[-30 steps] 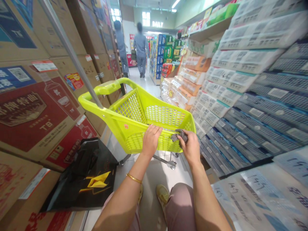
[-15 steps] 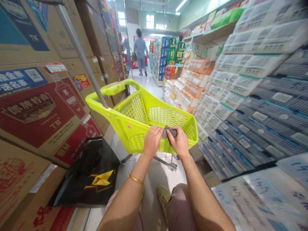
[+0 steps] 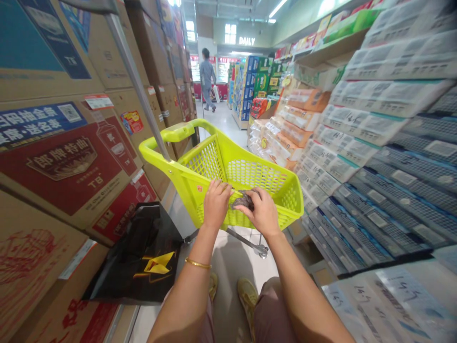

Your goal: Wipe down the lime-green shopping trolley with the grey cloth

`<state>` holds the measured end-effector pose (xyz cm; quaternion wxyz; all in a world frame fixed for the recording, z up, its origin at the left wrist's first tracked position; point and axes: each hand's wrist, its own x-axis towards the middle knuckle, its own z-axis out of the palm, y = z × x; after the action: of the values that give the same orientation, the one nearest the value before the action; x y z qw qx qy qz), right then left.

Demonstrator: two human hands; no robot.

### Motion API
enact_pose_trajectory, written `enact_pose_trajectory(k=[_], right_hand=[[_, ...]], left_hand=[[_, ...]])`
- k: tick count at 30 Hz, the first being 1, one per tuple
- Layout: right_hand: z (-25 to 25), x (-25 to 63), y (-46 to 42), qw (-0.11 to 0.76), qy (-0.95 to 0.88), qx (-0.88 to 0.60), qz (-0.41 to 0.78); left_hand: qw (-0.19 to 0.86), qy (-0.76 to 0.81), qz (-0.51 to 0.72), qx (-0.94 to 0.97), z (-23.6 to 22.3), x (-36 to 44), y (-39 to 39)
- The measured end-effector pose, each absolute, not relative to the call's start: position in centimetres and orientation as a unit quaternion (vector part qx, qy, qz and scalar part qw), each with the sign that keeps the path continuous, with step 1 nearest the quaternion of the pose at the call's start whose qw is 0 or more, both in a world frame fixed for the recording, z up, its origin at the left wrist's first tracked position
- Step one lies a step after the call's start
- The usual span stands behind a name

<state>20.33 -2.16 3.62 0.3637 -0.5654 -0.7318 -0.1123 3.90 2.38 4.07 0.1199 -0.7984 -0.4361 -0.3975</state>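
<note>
A lime-green plastic shopping cart stands in front of me, side-on, its basket wall perforated. Over its near rim curl the fingers of my left hand, closed on the edge; a gold bangle circles that wrist. To the right, my right hand presses a crumpled dark grey cloth against the same rim, thumb on the near side and fingers over the top. Part of the cloth is hidden under that hand. A small gap separates the left hand from the cloth.
Stacked liquor cartons line the left side, with a black bag leaning there. A grey metal pole slants beside the cart handle. Packs of tissue are piled along the right. A person walks farther down the aisle.
My left hand has slid left along the rim, away from the cloth. My right hand has shifted slightly with the cloth. The view has turned a little left; the distant person has walked farther off.
</note>
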Motion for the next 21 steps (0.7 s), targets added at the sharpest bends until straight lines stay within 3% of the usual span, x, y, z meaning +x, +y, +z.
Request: enact_pose_trajectory(k=[7,14,21], right_hand=[[3.5,22.0,-2.1,0.348,-0.751,-0.548,-0.121],[2.1,27.2,-4.6,0.388,-0.697,-0.583,-0.157],[1.7,25.3,-3.7,0.366,-0.699,-0.581,-0.199]], left_hand=[[0.120,-0.428,-0.404,-0.799,3.5,3.9,2.7],[0.111,-0.417,-0.429,-0.794,3.0,4.1,3.0],[0.099,-0.416,-0.455,-0.781,2.8,4.3,2.9]])
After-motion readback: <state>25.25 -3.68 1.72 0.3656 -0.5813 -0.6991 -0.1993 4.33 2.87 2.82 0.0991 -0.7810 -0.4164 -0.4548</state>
